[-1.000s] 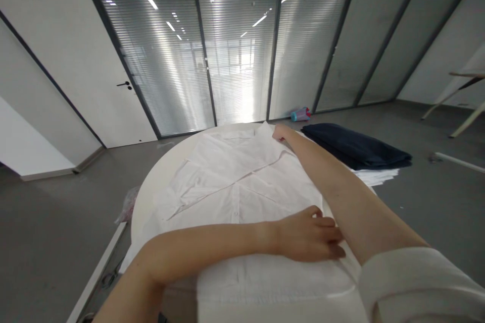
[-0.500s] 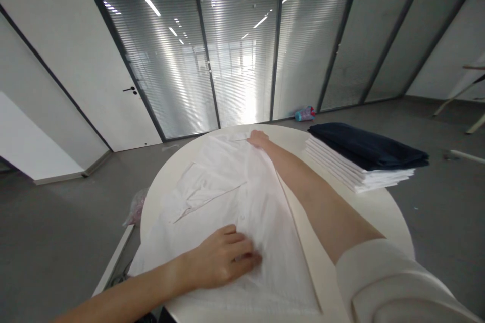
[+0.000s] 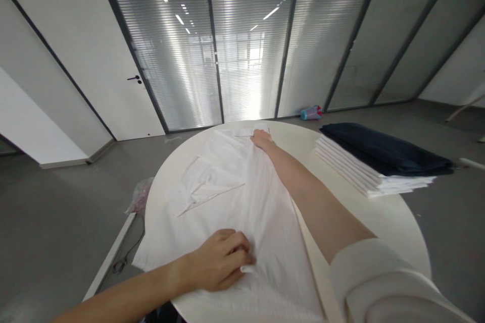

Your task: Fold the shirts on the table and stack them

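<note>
A white shirt lies spread over a round cream table, one sleeve folded across its left part. My left hand is closed on the shirt's near part, with a bit of white fabric pinched up between thumb and fingers. At the far end, by the collar, my right hand has its fingers closed on the fabric; its fingertips are partly hidden.
On the table's right side, a folded dark navy cloth lies on a stack of folded white cloths. A blue and red cup-like object lies on the floor. A clear plastic bag sits left of the table.
My left hand has gathered a bit of the shirt between its fingers. Around my right hand, the collar end now shows raised beyond the fingers. The view has shifted slightly.
</note>
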`<state>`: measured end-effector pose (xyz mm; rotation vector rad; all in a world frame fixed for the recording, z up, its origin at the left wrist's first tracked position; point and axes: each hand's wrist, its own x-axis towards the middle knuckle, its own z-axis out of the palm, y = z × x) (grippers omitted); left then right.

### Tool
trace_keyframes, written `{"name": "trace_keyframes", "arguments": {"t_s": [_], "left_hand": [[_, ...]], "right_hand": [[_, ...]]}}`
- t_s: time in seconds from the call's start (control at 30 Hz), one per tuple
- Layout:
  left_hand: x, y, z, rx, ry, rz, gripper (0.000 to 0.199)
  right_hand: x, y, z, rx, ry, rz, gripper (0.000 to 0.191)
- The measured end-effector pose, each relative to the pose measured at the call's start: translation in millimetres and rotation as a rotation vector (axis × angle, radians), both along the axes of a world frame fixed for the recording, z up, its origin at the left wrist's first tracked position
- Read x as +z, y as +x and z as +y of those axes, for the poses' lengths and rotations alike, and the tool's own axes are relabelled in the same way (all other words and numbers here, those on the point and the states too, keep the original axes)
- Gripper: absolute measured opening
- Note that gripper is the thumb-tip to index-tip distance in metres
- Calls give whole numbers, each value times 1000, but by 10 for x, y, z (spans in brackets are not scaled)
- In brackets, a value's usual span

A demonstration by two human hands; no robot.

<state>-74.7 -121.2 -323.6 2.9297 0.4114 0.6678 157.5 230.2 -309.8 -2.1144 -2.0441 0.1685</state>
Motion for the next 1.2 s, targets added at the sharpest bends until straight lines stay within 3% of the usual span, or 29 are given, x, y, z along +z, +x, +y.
{"name": "trace_keyframes", "arguments": {"t_s": [0.13, 0.27, 0.43, 0.67, 0.77, 0.87, 1.0, 1.1, 1.2], "left_hand": [[35, 66, 13, 4, 1, 72, 16], [182, 87, -11, -15, 34, 196, 13], [330, -25, -94, 43, 77, 143, 16], [136, -45, -138, -1, 128, 132, 18], [147, -37, -128, -11, 140, 154, 19], [300, -17, -88, 6, 72, 176, 37], [509, 90, -11, 81, -29, 170, 38], [512, 200, -6, 16, -56, 181, 49], [407, 270, -80, -81, -110, 222, 62]], "right_hand": [[-44, -31, -39, 19, 1, -13, 40], [-94, -18, -56, 23, 74, -36, 49], [-226, 19, -11, 69, 31, -46, 61], [-325, 53, 75, 94, -34, -57, 70], [-323, 60, 103, 101, -38, -66, 70], [-330, 59, 125, 108, -32, -70, 72], [-343, 61, 141, 131, -49, -66, 76], [-345, 70, 145, 142, -63, -65, 77], [-344, 76, 149, 145, -78, -63, 78]]}}
